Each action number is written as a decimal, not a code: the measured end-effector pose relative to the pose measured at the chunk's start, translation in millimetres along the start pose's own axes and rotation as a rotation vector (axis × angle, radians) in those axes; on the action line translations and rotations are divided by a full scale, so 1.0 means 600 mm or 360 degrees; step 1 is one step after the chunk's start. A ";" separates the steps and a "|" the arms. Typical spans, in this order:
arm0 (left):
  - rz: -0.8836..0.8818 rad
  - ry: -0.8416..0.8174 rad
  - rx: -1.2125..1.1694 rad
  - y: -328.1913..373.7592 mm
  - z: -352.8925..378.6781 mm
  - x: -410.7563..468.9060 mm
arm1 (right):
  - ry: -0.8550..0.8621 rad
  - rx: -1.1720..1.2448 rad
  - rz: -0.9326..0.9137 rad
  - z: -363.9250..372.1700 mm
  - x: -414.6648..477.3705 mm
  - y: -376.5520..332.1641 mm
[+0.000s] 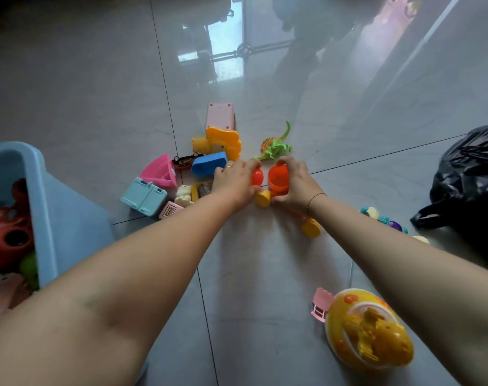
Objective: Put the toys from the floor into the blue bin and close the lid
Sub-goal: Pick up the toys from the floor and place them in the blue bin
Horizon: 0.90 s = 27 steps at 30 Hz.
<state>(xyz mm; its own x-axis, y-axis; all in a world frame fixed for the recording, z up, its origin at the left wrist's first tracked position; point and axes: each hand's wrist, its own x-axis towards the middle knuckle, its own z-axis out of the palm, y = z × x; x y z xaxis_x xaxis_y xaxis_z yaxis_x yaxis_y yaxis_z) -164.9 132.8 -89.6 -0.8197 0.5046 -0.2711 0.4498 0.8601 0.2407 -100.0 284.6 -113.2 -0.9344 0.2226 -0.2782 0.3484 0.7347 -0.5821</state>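
While both arms reach toward twelve o'clock across the floor [251,274], the left hand [233,182] and the right hand [297,182] meet over two toys near the centre of view. The right fingers [286,162] curl over the far rim of an orange cup [278,178], with the thumb low on its near side, so the cup is gripped across its mouth. The left fingers [251,164] curl round a smaller red-orange piece [257,176] just beside the cup, at its nine o'clock. A yellow cap [263,199] lies at six o'clock between the two hands; whether it joins either orange part cannot be told.

Both orange parts look like thin moulded plastic, and are judged light, stiff, smooth and somewhat slippery, though not fragile. A hold across the rim or round the wall should suffice, with little squeeze needed.

The blue bin [39,190] stands open at nine o'clock of the hands, well apart from them, and already contains red and green toys. Its lid is not in view.

Other toys lie on the floor: a blue block [209,164] and a teal case [144,196] toward nine o'clock, a green dinosaur [274,146] at twelve, and a yellow domed toy [368,327] at five. A black bag [468,179] sits at three o'clock.
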 end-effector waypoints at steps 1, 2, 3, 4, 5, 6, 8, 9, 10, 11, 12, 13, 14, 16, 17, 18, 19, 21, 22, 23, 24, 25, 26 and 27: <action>-0.0013 0.0043 -0.0012 0.000 0.004 -0.004 | 0.0015 0.0044 0.0008 -0.001 -0.003 0.002; -0.0026 0.0075 -0.0028 0.000 0.007 -0.010 | 0.0027 0.0070 0.0019 -0.003 -0.007 0.004; -0.0040 0.0101 -0.0055 -0.002 0.010 -0.017 | 0.0028 0.0076 0.0035 -0.005 -0.011 0.006; -0.0056 0.0125 -0.0093 -0.004 0.012 -0.024 | 0.0021 0.0071 0.0046 -0.008 -0.017 0.006; -0.0075 0.0145 -0.0141 -0.007 0.011 -0.031 | 0.0015 0.0071 0.0049 -0.010 -0.023 0.006; -0.0093 0.0156 -0.0196 -0.011 0.009 -0.040 | 0.0020 0.0086 0.0043 -0.013 -0.030 0.003; -0.0113 0.0174 -0.0315 -0.017 -0.006 -0.061 | 0.0056 0.0159 0.0009 -0.019 -0.047 -0.014; -0.0114 0.0182 -0.0388 -0.022 -0.019 -0.074 | 0.0081 0.0208 -0.0024 -0.023 -0.057 -0.028; -0.0107 0.0198 -0.0476 -0.026 -0.036 -0.090 | 0.0101 0.0261 -0.0066 -0.028 -0.067 -0.047; -0.0098 0.0225 -0.0573 -0.032 -0.054 -0.108 | 0.0116 0.0318 -0.0118 -0.033 -0.076 -0.070; -0.0088 0.0270 -0.0669 -0.039 -0.076 -0.129 | 0.0122 0.0382 -0.0171 -0.037 -0.087 -0.095; -0.0082 0.0331 -0.0753 -0.047 -0.099 -0.152 | 0.0118 0.0452 -0.0229 -0.042 -0.099 -0.124; -0.0080 0.0419 -0.0824 -0.057 -0.125 -0.178 | 0.0115 0.0524 -0.0290 -0.045 -0.113 -0.155; -0.0111 0.0641 -0.0916 -0.084 -0.176 -0.238 | 0.0086 0.0655 -0.0414 -0.046 -0.143 -0.222; -0.0147 0.0752 -0.0962 -0.101 -0.201 -0.270 | 0.0057 0.0691 -0.0472 -0.043 -0.159 -0.256; -0.0183 0.0854 -0.1016 -0.122 -0.223 -0.303 | 0.0016 0.0713 -0.0529 -0.039 -0.176 -0.290; -0.0221 0.0944 -0.1077 -0.147 -0.242 -0.336 | -0.0041 0.0731 -0.0585 -0.033 -0.192 -0.325; -0.0310 0.1111 -0.1154 -0.202 -0.271 -0.397 | -0.0207 0.0759 -0.0705 -0.017 -0.221 -0.391; -0.0376 0.1168 -0.1143 -0.233 -0.278 -0.424 | -0.0292 0.0739 -0.0770 -0.006 -0.232 -0.421; -0.0468 0.1200 -0.1098 -0.264 -0.281 -0.448 | -0.0360 0.0689 -0.0842 0.007 -0.240 -0.450; -0.0572 0.1211 -0.1040 -0.295 -0.281 -0.471 | -0.0406 0.0621 -0.0911 0.022 -0.246 -0.474; -0.0676 0.1211 -0.0991 -0.327 -0.278 -0.490 | -0.0434 0.0558 -0.0973 0.038 -0.248 -0.496; -0.0755 0.1207 -0.0962 -0.355 -0.274 -0.506 | -0.0443 0.0503 -0.1017 0.054 -0.249 -0.514; -0.0828 0.1203 -0.0940 -0.380 -0.270 -0.518 | -0.0435 0.0457 -0.1044 0.068 -0.246 -0.530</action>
<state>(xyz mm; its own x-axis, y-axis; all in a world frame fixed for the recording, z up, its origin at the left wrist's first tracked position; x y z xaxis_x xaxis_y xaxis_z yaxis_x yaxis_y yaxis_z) -70.0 -232.4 91.0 -0.9573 -0.2609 0.1245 -0.0911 0.6810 0.7266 -69.7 -7.9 81.6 -0.9177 -0.3956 0.0357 -0.2308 0.4581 -0.8584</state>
